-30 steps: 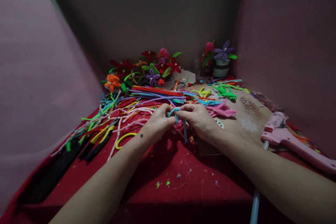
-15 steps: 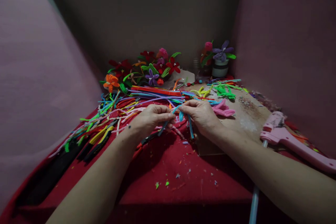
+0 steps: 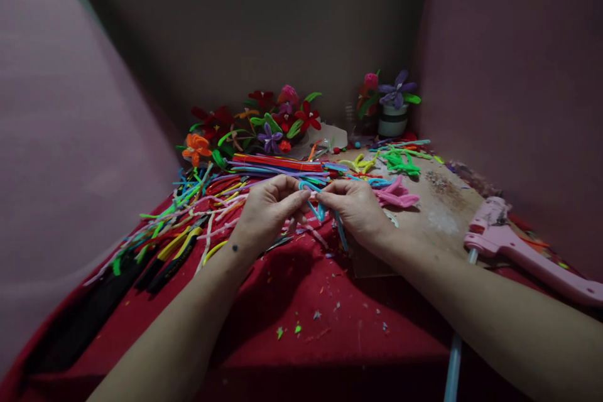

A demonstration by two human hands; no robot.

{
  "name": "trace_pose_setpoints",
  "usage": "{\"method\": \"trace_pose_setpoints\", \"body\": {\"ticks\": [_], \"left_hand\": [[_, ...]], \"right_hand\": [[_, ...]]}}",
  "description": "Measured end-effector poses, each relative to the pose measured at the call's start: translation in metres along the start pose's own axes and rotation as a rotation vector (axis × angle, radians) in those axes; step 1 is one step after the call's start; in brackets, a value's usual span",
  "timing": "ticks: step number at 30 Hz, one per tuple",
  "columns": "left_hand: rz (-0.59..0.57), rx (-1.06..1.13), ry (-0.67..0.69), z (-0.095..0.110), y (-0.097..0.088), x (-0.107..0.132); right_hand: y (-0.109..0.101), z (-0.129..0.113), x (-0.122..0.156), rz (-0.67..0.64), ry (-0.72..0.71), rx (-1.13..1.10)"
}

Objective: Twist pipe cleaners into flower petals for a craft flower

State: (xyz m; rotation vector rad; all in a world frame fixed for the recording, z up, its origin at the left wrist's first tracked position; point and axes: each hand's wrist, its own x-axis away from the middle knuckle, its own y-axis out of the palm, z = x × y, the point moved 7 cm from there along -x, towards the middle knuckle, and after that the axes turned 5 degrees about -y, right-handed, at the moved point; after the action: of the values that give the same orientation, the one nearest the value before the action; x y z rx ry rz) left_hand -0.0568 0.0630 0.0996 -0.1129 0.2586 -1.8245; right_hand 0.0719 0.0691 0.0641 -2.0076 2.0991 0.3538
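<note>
A light blue pipe cleaner (image 3: 321,212) is bent into loops between my two hands, above the red cloth. My left hand (image 3: 276,204) pinches one part of it between thumb and forefinger. Close beside it, my right hand (image 3: 355,208) grips another part, and a straight blue end (image 3: 341,232) hangs below those fingers. The fingertips of both hands almost meet. Behind them lies a bundle of pipe cleaners (image 3: 277,164) in red, purple and blue. Pink petal-like loops (image 3: 398,193) rest just beyond my right hand.
Yellow-and-black pliers (image 3: 175,256) lie at left among loose pipe cleaners. A pink glue gun (image 3: 522,251) with a long glue stick is at right, by a cardboard sheet (image 3: 440,213). Pipe-cleaner flowers (image 3: 268,122) and a small pot (image 3: 392,120) stand at the back. Scraps dot the red cloth (image 3: 339,339).
The blue pipe cleaner's left end, which hung below my left hand, is now curled up into a loop at the fingertips. My left hand has turned and risen slightly.
</note>
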Motion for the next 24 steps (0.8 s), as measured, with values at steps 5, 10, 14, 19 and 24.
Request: {"method": "trace_pose_setpoints", "body": {"ticks": [5,10,14,19,24], "left_hand": [[0.042,-0.065,0.095,0.003,0.001,0.003],[0.038,-0.234,0.182,0.001,0.004,0.005],[0.037,-0.417,0.233,-0.003,0.013,0.009],[-0.066,-0.490,0.240,-0.004,0.027,0.011],[-0.142,-0.211,-0.040,-0.010,0.022,0.005]], "right_hand": [[0.003,-0.005,0.004,-0.012,-0.005,0.060],[0.003,-0.002,0.004,-0.009,0.037,0.055],[0.001,0.005,0.002,0.005,0.046,0.034],[-0.001,0.013,0.001,0.022,0.111,-0.094],[0.000,0.009,0.003,0.016,0.149,-0.125]]}}
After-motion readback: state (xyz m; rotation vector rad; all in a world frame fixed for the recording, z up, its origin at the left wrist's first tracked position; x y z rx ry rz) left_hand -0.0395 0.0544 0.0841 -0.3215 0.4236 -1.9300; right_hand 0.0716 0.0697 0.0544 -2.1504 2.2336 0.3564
